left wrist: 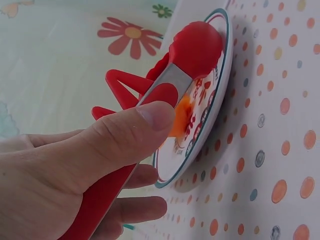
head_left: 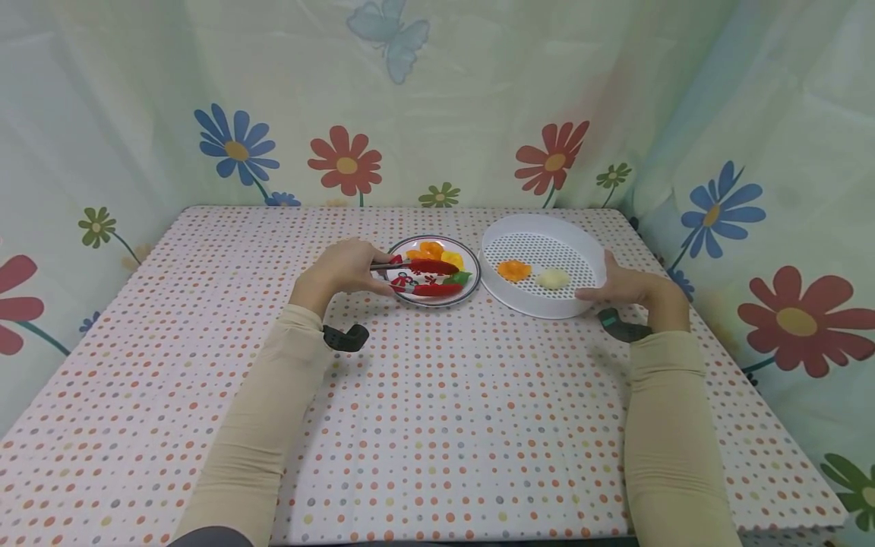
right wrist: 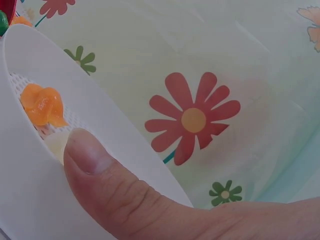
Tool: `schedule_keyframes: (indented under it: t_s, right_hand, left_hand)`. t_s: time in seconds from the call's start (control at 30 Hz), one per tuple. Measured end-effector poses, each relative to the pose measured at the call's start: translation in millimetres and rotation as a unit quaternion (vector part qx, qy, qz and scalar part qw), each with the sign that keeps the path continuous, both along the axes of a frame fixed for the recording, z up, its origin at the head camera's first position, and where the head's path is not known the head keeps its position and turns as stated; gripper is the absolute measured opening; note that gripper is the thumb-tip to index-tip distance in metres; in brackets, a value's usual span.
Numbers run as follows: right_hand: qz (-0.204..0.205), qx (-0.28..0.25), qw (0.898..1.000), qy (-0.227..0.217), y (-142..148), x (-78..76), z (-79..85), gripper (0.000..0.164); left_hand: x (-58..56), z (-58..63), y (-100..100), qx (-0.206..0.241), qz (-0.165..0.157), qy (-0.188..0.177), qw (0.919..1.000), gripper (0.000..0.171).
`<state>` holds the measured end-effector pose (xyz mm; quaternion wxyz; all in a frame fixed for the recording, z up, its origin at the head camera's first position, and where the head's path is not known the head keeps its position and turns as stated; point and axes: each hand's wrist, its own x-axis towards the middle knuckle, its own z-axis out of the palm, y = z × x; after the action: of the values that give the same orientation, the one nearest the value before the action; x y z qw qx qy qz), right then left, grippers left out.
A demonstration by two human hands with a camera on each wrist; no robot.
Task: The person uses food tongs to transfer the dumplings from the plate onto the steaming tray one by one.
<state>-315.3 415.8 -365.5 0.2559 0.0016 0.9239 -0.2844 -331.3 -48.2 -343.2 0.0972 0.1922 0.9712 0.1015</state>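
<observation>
My left hand (head_left: 345,267) holds red-tipped tongs (head_left: 436,267) over a round patterned plate (head_left: 437,305); their tips are spread apart. The left wrist view shows the thumb pressing the metal and red arm of the tongs (left wrist: 197,50). On the plate lie orange pieces (head_left: 429,249), a yellow piece (head_left: 452,260) and a green piece (head_left: 459,278), partly behind the tongs. My right hand (head_left: 623,285) grips the right wall of a white round sieve (head_left: 529,304), thumb over the rim. Inside it sit an orange piece (head_left: 514,270) and a pale yellowish piece (head_left: 553,279).
The plate and sieve stand side by side on a table with a dotted cloth (head_left: 437,425). Behind the table and at its sides hangs a flowered curtain (head_left: 451,99). Dark wrist devices (head_left: 345,338) sit below both hands.
</observation>
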Motion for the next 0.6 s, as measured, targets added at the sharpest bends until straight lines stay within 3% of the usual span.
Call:
schedule_keyframes:
  t_s: [0.6]
  right_hand:
    - [0.0, 0.016, 1.0, -0.001, -0.8, 3.6, 2.1, 0.127]
  left_hand:
    - [-2.9, -4.6, -0.8, 0.01, 0.018, -0.016, 0.9996, 0.074]
